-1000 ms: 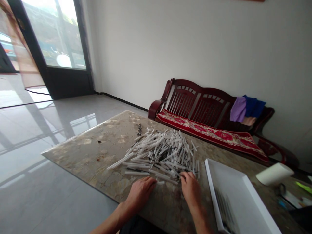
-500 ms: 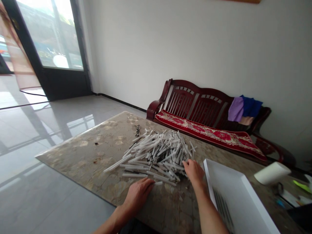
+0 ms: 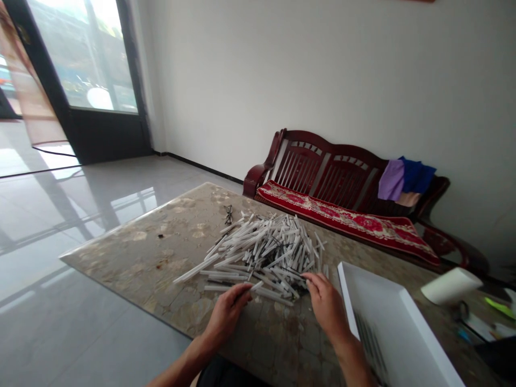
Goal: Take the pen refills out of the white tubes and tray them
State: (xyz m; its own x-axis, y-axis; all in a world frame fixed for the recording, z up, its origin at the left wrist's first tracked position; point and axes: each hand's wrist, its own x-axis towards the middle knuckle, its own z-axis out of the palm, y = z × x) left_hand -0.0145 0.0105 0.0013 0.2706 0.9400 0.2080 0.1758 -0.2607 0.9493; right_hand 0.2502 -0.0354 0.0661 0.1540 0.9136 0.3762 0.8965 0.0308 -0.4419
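Observation:
A heap of white and translucent tubes mixed with thin dark sticks point(image 3: 266, 247) lies on the table in front of me. My left hand point(image 3: 229, 309) is closed on a short white tube point(image 3: 257, 286), whose end sticks out past the fingertips at the heap's near edge. On the other side, my right hand point(image 3: 324, 295) pinches a thin dark stick point(image 3: 296, 273) that points left toward the heap. The stick's far end is hard to tell from the pile behind it.
To the right stands a shallow white box point(image 3: 403, 322) with several dark sticks point(image 3: 371, 344) inside. Beyond it lies a white roll point(image 3: 450, 286). A small dark bundle point(image 3: 228, 215) rests behind the heap on the patterned table point(image 3: 137, 263). A wooden bench point(image 3: 330, 166) is behind the table.
My left hand has lifted the short white tube off the tabletop and tilted it up. My right hand has drawn back slightly from the heap, with a dark stick showing between its fingers.

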